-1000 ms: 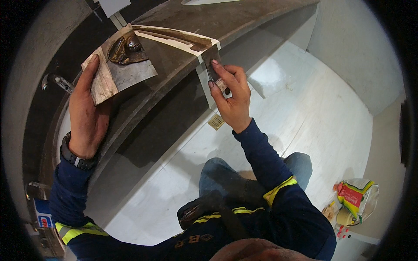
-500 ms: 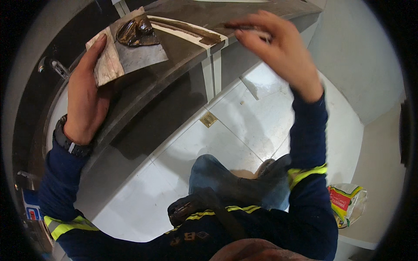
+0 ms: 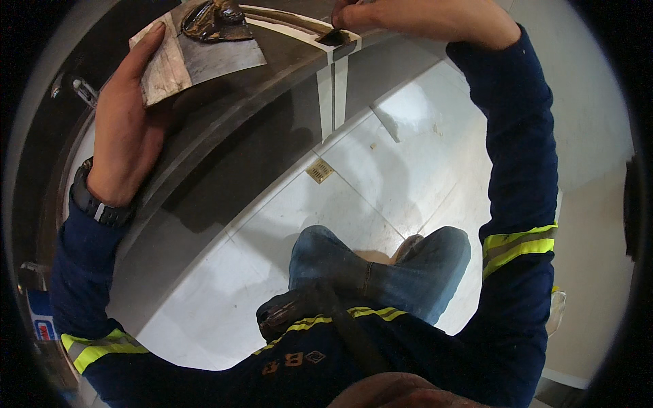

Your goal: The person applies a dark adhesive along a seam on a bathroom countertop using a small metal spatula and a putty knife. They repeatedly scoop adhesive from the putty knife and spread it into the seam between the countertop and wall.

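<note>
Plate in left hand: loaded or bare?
Partly loaded: a glossy dark lump sits on the plate, leaving its lower part bare.

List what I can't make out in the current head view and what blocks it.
All in the head view:
Right hand: partly cut off by the top edge.
Dark blade: upper end hidden by that hand.
Left hand: fingertips, thumb aside, hidden beneath the plate.
Pale object: mostly hidden behind the right sleeve; kind unclear.
</note>
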